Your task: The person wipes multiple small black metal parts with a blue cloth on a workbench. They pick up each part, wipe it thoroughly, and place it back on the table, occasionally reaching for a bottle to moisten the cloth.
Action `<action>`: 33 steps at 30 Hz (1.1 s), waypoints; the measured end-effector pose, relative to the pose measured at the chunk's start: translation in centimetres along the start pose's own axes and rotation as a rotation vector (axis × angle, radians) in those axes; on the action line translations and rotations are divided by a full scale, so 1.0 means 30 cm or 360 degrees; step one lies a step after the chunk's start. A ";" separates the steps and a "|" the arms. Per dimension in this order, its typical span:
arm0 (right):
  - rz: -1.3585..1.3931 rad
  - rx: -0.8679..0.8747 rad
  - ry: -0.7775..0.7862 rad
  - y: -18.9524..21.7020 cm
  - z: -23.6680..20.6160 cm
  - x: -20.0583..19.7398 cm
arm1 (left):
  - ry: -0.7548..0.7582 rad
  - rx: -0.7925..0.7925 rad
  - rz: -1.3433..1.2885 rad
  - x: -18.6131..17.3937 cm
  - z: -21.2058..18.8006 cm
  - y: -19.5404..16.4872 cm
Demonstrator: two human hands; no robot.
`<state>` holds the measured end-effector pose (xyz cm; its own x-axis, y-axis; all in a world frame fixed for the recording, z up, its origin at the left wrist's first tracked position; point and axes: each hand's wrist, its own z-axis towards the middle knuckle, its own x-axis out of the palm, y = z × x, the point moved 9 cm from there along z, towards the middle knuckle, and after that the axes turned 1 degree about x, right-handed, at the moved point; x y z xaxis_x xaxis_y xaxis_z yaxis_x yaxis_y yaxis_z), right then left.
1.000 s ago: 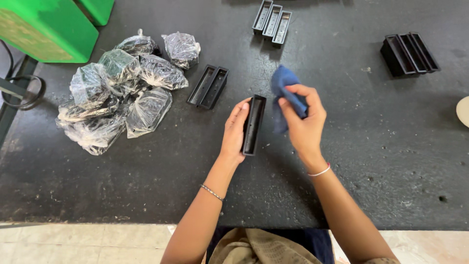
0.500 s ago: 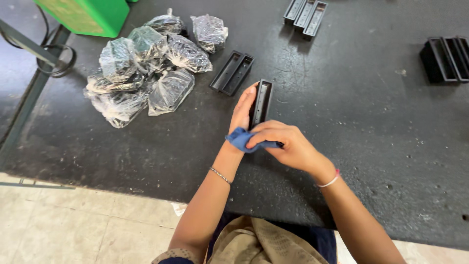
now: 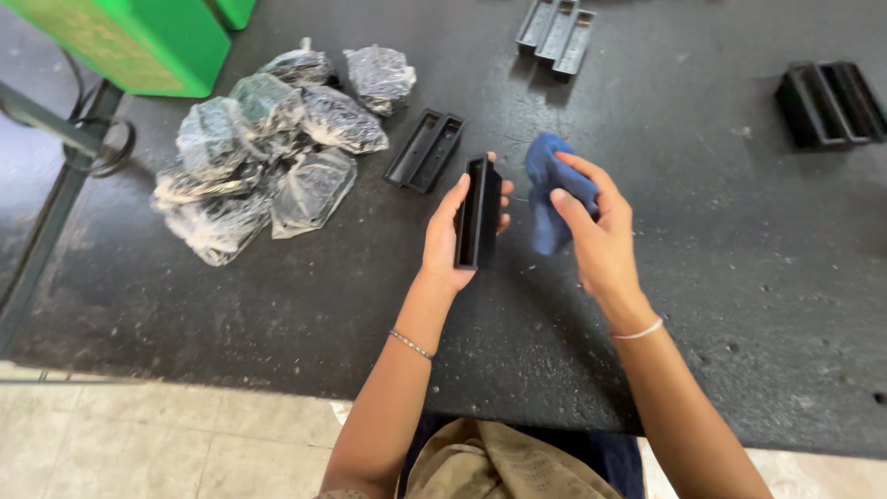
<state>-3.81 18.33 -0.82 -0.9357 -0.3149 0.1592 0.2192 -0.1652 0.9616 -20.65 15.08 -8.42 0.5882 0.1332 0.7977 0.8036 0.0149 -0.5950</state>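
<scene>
Centrally, left hand grips black tray on edge; right hand clutches blue cloth beside it.

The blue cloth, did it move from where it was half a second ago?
Yes. The blue cloth was on top of the black channel piece; now the right hand holds it off to the right of that piece.

- A workshop — scuffed black bench, bare tile floor below.
- Left of the hands: bagged parts heaped.
- Beyond them: black trays, green bin.
</scene>
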 end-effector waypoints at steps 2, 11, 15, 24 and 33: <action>-0.0142 -0.0152 -0.0009 0.013 -0.013 0.003 | 0.0216 0.0147 0.0159 0.086 -0.022 -0.003; -0.0866 -0.0587 0.0054 0.068 -0.107 0.159 | 0.0074 0.0417 0.0294 0.095 -0.024 -0.020; -0.0770 -0.0454 0.0374 0.050 -0.167 0.257 | 0.0000 0.0702 0.0181 0.013 -0.020 -0.179; -0.0904 -0.0329 0.0594 0.037 -0.110 0.237 | 0.0000 0.0832 -0.0069 -0.080 -0.047 -0.340; -0.0840 -0.0361 0.0385 0.071 -0.082 0.178 | 0.0157 0.0537 -0.0243 -0.061 -0.019 -0.246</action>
<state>-7.65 14.01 1.53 -0.8505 -0.3350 -0.4054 -0.1776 -0.5426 0.8210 -27.61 14.16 -5.43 0.4832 0.0082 0.8755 0.8171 0.3550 -0.4543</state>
